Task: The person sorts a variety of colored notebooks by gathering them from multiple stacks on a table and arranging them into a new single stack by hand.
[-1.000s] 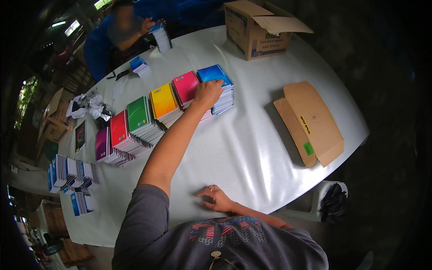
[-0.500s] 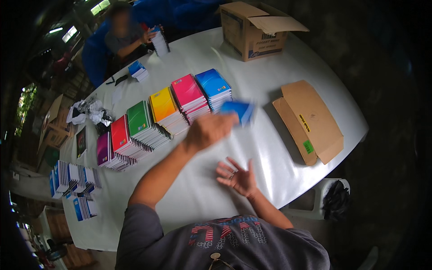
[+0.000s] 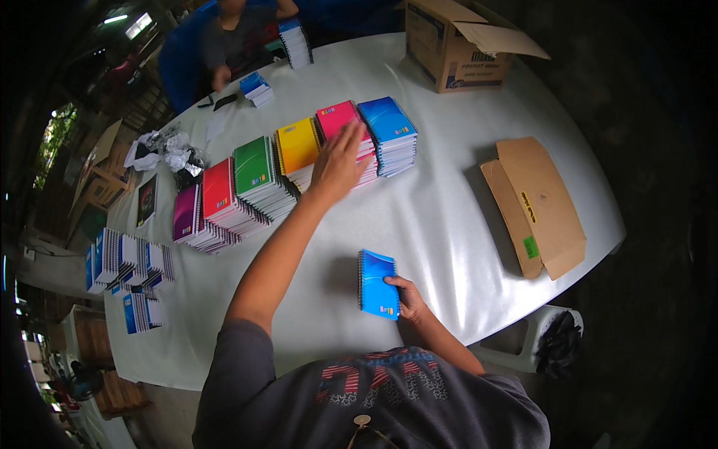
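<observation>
Sorting spiral notebooks at a white table [image 3: 464,194].
Right hand [image 3: 410,298] grips a blue notebook [image 3: 378,284] at six o'clock; left hand [image 3: 340,161], fingers spread, rests on the pink stack [image 3: 338,120] at twelve.

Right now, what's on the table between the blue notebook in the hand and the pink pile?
Nothing: in the head view, only bare white table lies between the blue notebook, held by the right hand, and the pink pile under the left hand.

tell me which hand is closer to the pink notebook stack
Left. The left hand lies over the pink notebook stack; the right hand is far nearer the person, holding a blue notebook.
</observation>
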Available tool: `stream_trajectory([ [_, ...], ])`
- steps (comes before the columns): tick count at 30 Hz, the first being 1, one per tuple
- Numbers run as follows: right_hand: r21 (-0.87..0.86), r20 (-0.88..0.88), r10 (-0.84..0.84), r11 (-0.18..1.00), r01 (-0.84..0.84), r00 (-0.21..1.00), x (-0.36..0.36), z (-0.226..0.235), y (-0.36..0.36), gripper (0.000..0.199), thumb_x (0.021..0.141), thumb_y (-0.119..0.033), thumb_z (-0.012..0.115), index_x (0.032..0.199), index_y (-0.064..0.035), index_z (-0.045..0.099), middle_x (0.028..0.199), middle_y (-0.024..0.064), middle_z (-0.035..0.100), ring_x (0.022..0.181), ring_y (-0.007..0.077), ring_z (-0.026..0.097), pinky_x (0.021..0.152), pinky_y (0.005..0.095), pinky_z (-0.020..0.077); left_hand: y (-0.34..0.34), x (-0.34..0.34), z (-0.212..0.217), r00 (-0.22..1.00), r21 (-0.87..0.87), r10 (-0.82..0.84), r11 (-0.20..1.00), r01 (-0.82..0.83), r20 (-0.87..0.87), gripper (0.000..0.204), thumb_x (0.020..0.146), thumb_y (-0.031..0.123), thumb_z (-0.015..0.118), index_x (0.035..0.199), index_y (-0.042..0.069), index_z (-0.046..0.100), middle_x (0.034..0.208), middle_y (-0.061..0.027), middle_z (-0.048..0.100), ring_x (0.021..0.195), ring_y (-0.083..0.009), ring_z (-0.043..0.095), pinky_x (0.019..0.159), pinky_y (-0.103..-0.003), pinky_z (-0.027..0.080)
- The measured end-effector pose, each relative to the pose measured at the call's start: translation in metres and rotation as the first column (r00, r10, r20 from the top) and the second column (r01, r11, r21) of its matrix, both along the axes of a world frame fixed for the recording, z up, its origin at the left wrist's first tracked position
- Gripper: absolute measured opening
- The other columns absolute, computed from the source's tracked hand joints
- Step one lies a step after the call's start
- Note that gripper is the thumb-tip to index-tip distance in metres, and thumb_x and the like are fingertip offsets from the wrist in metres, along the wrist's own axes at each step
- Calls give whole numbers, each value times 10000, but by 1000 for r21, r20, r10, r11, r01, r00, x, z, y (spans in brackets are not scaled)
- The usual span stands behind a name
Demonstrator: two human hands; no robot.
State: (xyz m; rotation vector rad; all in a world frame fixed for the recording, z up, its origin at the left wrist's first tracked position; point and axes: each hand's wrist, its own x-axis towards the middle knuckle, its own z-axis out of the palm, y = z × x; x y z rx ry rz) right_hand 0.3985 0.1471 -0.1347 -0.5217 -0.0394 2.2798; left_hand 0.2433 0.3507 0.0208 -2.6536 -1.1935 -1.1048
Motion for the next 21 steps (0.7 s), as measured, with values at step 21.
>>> stream_trajectory([
  [21,81,-74,-144,985,150,987,-22,-29,9,631,935,-569,299,1309,-82,441,1257,136,536,1124,269,549,970,432,446,-217,-43,-100,953,-310,-218,940,146,-213,286,728,126,681,1014,123,680,1024,-17,605,906,-202,574,729,-325,427],
])
